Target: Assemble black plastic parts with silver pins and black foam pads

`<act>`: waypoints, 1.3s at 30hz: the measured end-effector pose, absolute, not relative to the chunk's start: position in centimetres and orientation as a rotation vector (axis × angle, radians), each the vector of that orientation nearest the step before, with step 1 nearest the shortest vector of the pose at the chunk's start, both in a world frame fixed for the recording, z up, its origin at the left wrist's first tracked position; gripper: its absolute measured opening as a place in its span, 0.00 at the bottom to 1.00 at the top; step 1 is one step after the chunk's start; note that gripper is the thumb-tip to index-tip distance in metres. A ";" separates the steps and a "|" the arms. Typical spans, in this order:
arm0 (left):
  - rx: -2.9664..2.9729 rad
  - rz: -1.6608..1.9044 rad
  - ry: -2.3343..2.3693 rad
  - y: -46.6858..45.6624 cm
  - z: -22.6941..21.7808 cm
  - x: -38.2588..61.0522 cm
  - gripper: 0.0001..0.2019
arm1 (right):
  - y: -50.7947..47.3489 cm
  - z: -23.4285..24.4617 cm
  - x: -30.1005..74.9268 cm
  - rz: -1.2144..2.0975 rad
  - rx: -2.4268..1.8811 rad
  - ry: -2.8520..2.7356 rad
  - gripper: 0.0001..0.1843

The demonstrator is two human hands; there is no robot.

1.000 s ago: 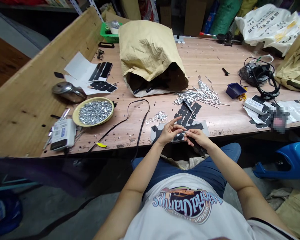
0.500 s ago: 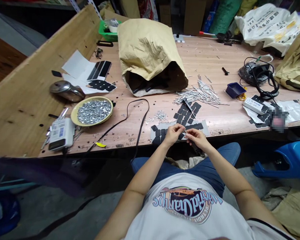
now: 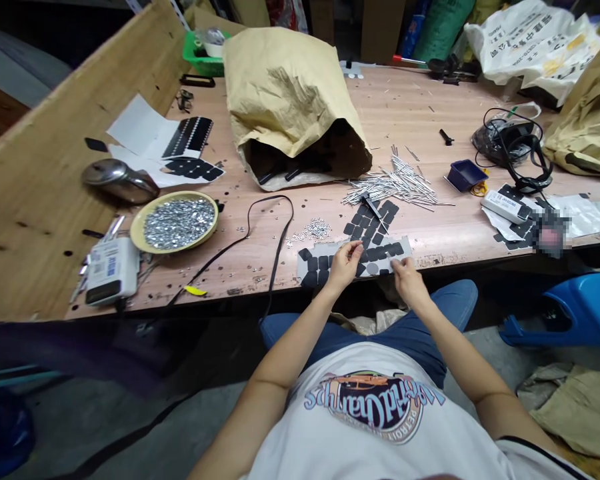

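My left hand [image 3: 344, 264] hovers over a grey backing sheet [image 3: 405, 244] of black pads at the table's near edge. Its fingers are pinched together, and what they hold is too small to make out. My right hand [image 3: 407, 279] is to the right, its fingertips closed at the sheet's near right edge. More loose black pads [image 3: 375, 223] lie just beyond, with a small black tool [image 3: 373, 206] on them. Beyond these is a pile of thin metal pins [image 3: 397, 185]. A small heap of silver bits [image 3: 320, 229] lies to the left of the pads.
An open brown paper bag [image 3: 285, 93] lies on its side mid-table. A yellow plate [image 3: 139, 230] of silver bits, a black strap [image 3: 275, 233] and a white device [image 3: 106, 267] are at left. A blue tray [image 3: 464, 175], cables [image 3: 520, 147] and a blue stool [image 3: 570, 313] are at right.
Both hands moved from in front of my lap onto the pad sheet. The thin pin held between them earlier no longer shows. The view tilted down slightly.
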State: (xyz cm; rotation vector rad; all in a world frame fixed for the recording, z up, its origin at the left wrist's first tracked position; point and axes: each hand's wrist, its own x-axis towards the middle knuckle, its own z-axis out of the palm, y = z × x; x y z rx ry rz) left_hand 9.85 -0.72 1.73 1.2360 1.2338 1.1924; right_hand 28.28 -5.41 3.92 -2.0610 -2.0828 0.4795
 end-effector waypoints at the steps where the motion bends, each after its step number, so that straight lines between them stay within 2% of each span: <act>1: 1.235 1.198 1.242 -0.7 1.8 9.7 0.14 | -5.4 4.0 28.0 0.498 -2.017 -2.146 0.21; 6: 1.224 1.257 1.271 -0.6 2.2 9.1 0.18 | -5.2 3.7 27.5 0.404 -2.053 -2.117 0.22; 10: 1.225 1.274 1.262 -0.6 2.3 8.7 0.19 | -5.0 3.0 27.5 0.497 -1.842 -2.251 0.20; 14: 1.220 1.323 1.301 -0.4 2.5 8.2 0.18 | -4.8 2.7 27.6 0.375 -1.968 -2.065 0.23; 18: 1.228 1.336 1.301 -0.3 2.6 7.8 0.18 | -4.9 2.5 26.8 0.561 -1.757 -2.259 0.19; 23: 1.202 1.378 1.345 -0.3 2.8 7.4 0.17 | -5.0 2.2 27.3 0.418 -1.967 -1.989 0.21; 27: 1.221 1.365 1.314 -0.3 2.9 7.5 0.17 | -5.6 1.7 27.4 0.589 -1.738 -2.165 0.19; 32: 1.234 1.370 1.324 -0.4 2.9 7.6 0.17 | -5.0 1.3 28.4 0.549 -1.786 -1.904 0.20; 39: 1.154 1.255 1.217 -0.8 2.8 9.1 0.16 | -6.0 2.4 26.4 0.986 -1.451 -1.748 0.19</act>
